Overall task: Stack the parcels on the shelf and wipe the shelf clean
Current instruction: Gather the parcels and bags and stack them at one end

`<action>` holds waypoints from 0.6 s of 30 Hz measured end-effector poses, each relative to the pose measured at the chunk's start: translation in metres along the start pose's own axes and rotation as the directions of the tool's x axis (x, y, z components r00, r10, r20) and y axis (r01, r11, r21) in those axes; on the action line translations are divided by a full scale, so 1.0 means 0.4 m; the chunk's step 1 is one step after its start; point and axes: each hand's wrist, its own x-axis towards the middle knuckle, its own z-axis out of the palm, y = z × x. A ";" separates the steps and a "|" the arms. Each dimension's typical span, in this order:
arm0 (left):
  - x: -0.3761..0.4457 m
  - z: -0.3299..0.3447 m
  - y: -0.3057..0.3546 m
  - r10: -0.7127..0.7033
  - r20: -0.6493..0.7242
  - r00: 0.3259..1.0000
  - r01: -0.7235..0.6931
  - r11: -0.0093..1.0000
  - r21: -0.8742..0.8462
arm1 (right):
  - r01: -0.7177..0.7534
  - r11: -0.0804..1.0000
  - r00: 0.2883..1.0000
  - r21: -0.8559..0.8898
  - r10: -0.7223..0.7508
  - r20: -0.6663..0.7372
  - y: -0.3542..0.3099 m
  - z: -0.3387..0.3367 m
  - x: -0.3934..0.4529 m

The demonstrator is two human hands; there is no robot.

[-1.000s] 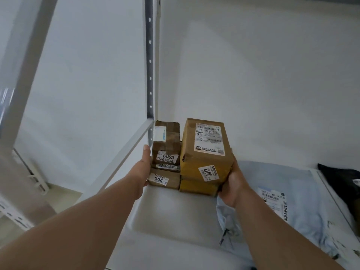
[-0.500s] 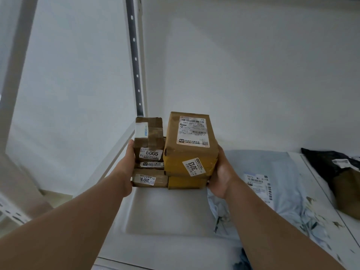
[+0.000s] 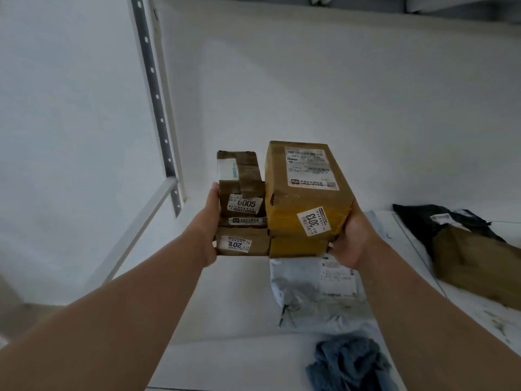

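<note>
1. Four cardboard parcels sat as a two-by-two block between the hands, above the white shelf [image 3: 239, 292] near its left rear corner. Whether the block rested on the shelf or hung just above it could not be told.
2. The left hand [image 3: 210, 235] pressed flat against the left column: the taped box marked 6005 [image 3: 242, 193] over the flatter box labelled 201 [image 3: 242, 244]. Its fingers looked straight, not wrapped round anything.
3. The right hand [image 3: 348, 238] cupped the right column, the big yellow-taped box marked 3013 [image 3: 307, 190] over a thin yellow box [image 3: 298, 245]. Its fingers were hidden behind, so the grip there could only be judged as curled round the side.
4. Likely risk: the block was held by sideways squeeze alone, so easing off could let a column slip or lean.
5. The big box overhung its thin base and could tip.
6. A grey mailer bag [image 3: 315, 294] lay just beside, a blue cloth [image 3: 349, 362] in front, and a black bag [image 3: 439, 221] and brown parcel [image 3: 476, 261] to the right; setting down on the mailer's edge would leave the stack crooked.
</note>
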 end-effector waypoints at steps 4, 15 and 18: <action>-0.002 0.115 -0.024 -0.034 0.081 0.996 0.031 0.999 0.039 | 0.004 1.000 0.995 0.025 -0.001 -0.096 -0.025 -0.134 -0.024; -0.010 0.395 -0.076 -0.072 0.217 0.974 0.057 0.995 0.076 | 0.049 0.994 0.968 0.094 -0.023 -0.252 -0.061 -0.390 -0.100; -0.031 0.494 -0.099 -0.106 0.261 0.960 0.073 0.988 0.134 | 0.052 0.993 0.954 0.105 -0.019 -0.298 -0.080 -0.492 -0.144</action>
